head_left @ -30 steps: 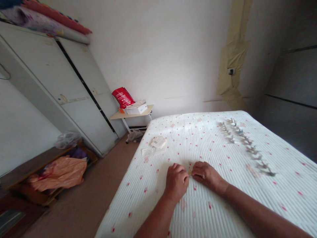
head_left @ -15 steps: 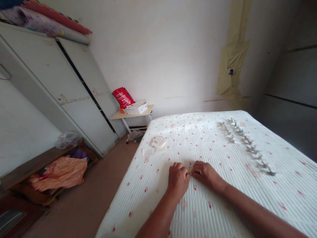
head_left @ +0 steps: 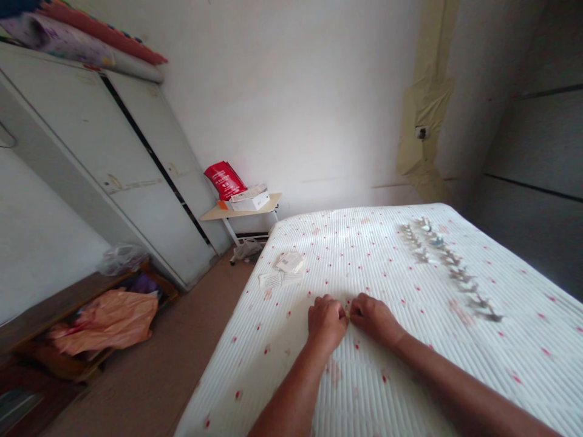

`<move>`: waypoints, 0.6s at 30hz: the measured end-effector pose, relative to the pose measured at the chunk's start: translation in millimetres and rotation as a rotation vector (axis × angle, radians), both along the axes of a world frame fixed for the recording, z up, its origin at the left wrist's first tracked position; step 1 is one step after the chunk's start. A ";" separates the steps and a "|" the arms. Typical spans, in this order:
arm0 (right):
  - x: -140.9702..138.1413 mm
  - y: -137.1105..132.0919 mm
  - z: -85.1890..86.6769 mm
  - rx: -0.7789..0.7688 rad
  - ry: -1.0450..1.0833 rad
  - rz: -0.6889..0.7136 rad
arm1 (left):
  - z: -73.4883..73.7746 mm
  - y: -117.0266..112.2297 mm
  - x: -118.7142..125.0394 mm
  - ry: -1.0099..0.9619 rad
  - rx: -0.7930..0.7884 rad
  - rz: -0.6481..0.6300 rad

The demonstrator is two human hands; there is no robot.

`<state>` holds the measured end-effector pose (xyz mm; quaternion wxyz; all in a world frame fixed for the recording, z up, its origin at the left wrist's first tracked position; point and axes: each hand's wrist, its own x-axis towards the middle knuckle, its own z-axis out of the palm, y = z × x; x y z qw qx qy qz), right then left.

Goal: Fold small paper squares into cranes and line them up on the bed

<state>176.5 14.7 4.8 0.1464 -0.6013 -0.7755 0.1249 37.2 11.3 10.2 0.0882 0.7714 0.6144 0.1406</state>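
Note:
Both my hands rest close together on a white mattress (head_left: pixel 410 388) dotted with small red marks. My left hand (head_left: pixel 326 320) is curled into a loose fist, knuckles up. My right hand (head_left: pixel 372 317) has its fingers bent and pinched toward the left one. Between the fingertips sits a tiny yellowish piece (head_left: pixel 347 313), too small to name. A row of several small folded grey paper figures (head_left: pixel 449 272) runs diagonally across the mattress to my right. A small stack of paper sheets (head_left: pixel 285 268) lies ahead of my left hand near the mattress edge.
A white wardrobe (head_left: pixel 136 182) stands at the left with rolled bedding on top. A small side table (head_left: pixel 241 211) by the wall carries a red bag (head_left: pixel 225 179) and a white box. An orange plastic bag (head_left: pixel 107 318) lies on a low wooden shelf beside brown floor.
My hands have drawn slightly closer together and edged a little forward on the mattress. The camera view shifted a touch. Nothing else has moved.

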 end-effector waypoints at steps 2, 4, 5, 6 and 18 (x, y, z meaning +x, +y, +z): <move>-0.5 1.4 2.2 -0.029 -0.007 -0.014 | 0.4 0.9 1.1 -0.008 -0.008 0.030; -0.6 3.8 2.6 -0.049 0.008 -0.033 | 2.0 2.6 2.4 -0.009 -0.031 0.056; -0.5 5.2 2.3 -0.057 0.023 -0.040 | 3.3 3.9 3.0 -0.005 -0.048 0.066; -0.2 6.6 1.6 -0.065 0.040 -0.045 | 5.0 5.4 3.3 0.001 -0.067 0.074; 11.6 15.5 -0.6 -0.167 0.222 0.012 | 11.0 12.1 -0.7 0.006 -0.114 0.093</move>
